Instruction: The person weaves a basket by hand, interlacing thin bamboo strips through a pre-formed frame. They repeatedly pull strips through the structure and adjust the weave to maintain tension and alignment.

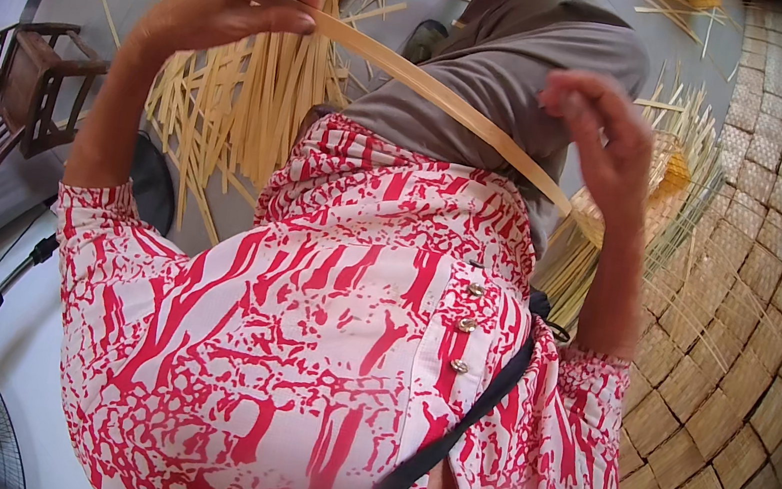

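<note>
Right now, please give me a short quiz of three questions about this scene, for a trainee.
1. True or false: the left hand pinches one end of the bamboo strip.
2. What lies on the floor beyond the left hand? A) loose bamboo slats B) coiled rope C) folded cloth
3. Fill in: at the right side lies a woven ____.

Key
1. True; the right hand is at the strip's other end.
2. A
3. mat

Head view, steeply down, close over lap
</note>
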`<act>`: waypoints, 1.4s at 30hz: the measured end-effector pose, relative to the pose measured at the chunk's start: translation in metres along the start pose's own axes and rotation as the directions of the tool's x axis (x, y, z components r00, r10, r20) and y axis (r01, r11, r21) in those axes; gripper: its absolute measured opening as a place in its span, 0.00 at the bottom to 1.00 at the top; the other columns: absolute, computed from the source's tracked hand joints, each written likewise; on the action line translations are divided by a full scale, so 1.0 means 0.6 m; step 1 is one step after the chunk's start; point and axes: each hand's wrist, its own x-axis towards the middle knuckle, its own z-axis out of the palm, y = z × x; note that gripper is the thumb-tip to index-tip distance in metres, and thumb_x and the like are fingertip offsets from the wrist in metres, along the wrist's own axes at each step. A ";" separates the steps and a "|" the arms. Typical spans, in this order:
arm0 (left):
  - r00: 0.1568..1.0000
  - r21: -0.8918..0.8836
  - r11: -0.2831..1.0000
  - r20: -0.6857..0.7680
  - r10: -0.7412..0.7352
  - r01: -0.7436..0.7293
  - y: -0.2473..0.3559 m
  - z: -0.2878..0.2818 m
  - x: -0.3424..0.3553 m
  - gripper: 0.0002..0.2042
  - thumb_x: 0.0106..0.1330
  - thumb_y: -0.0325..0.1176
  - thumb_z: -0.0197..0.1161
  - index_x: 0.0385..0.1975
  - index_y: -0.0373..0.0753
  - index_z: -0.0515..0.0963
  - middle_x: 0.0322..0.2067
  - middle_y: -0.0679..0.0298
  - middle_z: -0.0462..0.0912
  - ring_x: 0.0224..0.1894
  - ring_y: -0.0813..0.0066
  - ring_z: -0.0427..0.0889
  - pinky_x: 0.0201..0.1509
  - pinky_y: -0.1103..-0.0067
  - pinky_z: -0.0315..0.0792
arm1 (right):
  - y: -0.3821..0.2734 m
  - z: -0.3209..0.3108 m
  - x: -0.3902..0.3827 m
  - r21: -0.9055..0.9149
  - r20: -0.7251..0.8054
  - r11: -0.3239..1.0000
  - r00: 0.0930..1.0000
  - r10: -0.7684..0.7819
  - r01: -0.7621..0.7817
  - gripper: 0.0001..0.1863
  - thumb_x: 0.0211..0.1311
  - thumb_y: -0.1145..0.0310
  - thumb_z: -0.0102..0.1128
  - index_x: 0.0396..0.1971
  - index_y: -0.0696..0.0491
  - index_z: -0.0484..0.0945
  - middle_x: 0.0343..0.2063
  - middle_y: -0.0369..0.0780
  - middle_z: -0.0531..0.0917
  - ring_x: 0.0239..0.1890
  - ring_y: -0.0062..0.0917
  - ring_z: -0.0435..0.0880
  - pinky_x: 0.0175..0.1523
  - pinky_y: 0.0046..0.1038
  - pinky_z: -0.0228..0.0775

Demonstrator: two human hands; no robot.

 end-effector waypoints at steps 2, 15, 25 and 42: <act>0.979 0.180 0.969 -0.085 0.186 -0.168 0.026 0.011 0.009 0.07 0.63 0.27 0.69 0.34 0.31 0.79 0.28 0.61 0.79 0.29 0.71 0.79 0.32 0.75 0.71 | -0.025 0.017 -0.018 -0.076 0.036 0.996 0.998 -0.050 0.052 0.09 0.67 0.76 0.59 0.45 0.61 0.81 0.38 0.40 0.84 0.38 0.23 0.84 0.46 0.25 0.77; 0.827 0.732 0.648 -0.219 0.518 -0.212 0.114 0.049 0.138 0.10 0.62 0.41 0.65 0.29 0.43 0.74 0.25 0.65 0.78 0.32 0.62 0.83 0.34 0.68 0.76 | -0.030 -0.071 -0.051 -0.152 0.048 0.970 0.979 0.199 -0.189 0.06 0.72 0.75 0.55 0.36 0.61 0.79 0.19 0.33 0.75 0.21 0.13 0.73 0.28 0.19 0.66; 0.819 0.776 0.631 -0.347 0.457 -0.023 0.010 -0.051 0.093 0.14 0.68 0.46 0.62 0.28 0.42 0.75 0.25 0.61 0.78 0.33 0.58 0.82 0.37 0.67 0.76 | -0.008 -0.145 -0.008 -0.490 -0.153 0.807 0.944 0.293 -0.330 0.18 0.66 0.59 0.67 0.24 0.59 0.79 0.13 0.35 0.75 0.18 0.15 0.74 0.24 0.23 0.64; 0.773 0.498 0.796 -0.632 0.061 0.344 -0.205 -0.113 -0.115 0.14 0.74 0.40 0.57 0.32 0.35 0.73 0.25 0.46 0.72 0.29 0.39 0.71 0.30 0.63 0.66 | 0.003 -0.194 0.129 -0.853 -0.010 0.521 0.995 -0.099 0.043 0.23 0.63 0.48 0.66 0.24 0.55 0.75 0.18 0.45 0.77 0.22 0.41 0.77 0.30 0.41 0.66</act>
